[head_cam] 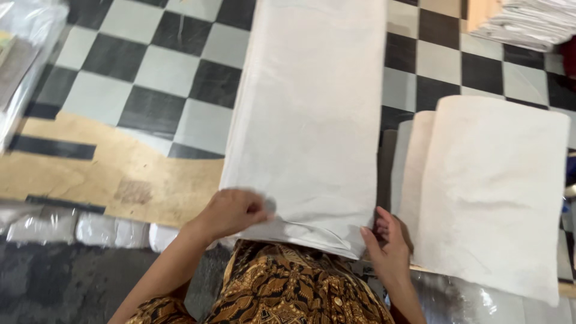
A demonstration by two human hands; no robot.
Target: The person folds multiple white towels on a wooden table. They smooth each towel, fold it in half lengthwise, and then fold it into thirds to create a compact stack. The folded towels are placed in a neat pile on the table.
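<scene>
Checkered floor [150, 78] of black, grey and pale tiles fills the upper field; a bare tan patch [120, 174] of worn surface lies at 9 o'clock, with a dark strip crossing it.

At the far 10 o'clock edge we note clear plastic-wrapped bundles [24, 54], contents unclear. Along 8 o'clock, a row of pale plastic-wrapped packs [60, 228] sits at the floor's lower edge.

Our left hand [231, 211] lies at 7 o'clock of centre, fingers curled over the near left corner of the long white folded cloth [309, 114], pinching its edge. The cloth runs from our lap straight out toward 12 o'clock, flat, its layered near end resting on our brown patterned garment [282, 288] at 6 o'clock.

Our right hand [387, 243] sits at 5 o'clock, thumb along the cloth's near right corner, fingers bent beneath or beside it; it touches the edge, but we cannot tell whether it grips firmly.

Just beside that hand, at 3 to 4 o'clock, a stack of white folded cloths [492, 192] lies slightly tilted, several layers showing at its left side. Close to the long cloth, not clearly touching it.

At 1 o'clock, upper corner, a pile of white sheets [531, 21] lies well apart.
</scene>
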